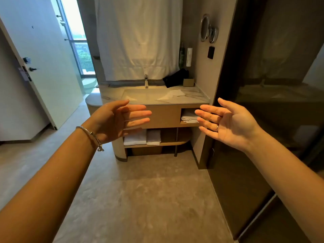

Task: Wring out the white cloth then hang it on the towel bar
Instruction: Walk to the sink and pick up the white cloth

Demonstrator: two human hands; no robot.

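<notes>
- Your left hand [115, 120] is raised in the air in front of the sink [145, 94], its grip wide, fingers spread, holding nothing.
- You stand well back from the sink, with bare floor [140, 190] between you and the cabinet, so nothing of the task looks started yet.
- Below the sink, on the lower shelf [157, 144], two folded towels [142, 137] lie side by side; these look dry and stacked, and I judge they are not the task's piece.
- The tap [146, 81] stands behind the sink at its middle; whether it is running I cannot tell.
- The white cloth [172, 95] lies just right of the sink on the bench [196, 98], one edge drooping over the sink's rim. It is flat and loosely spread, not twisted, so the wringing looks undone.
- Right of the sink and under the bench, an open nook holds another folded towel [189, 118], partly hidden by your fingers.
- Your right hand [229, 123] is also up in front of the sink's right side, its grip wide and empty.
- No towel bar is plainly in view, so the hanging is still ahead too.
- All remains: walk up, take the cloth, wring it over the sink, find the bar.
</notes>
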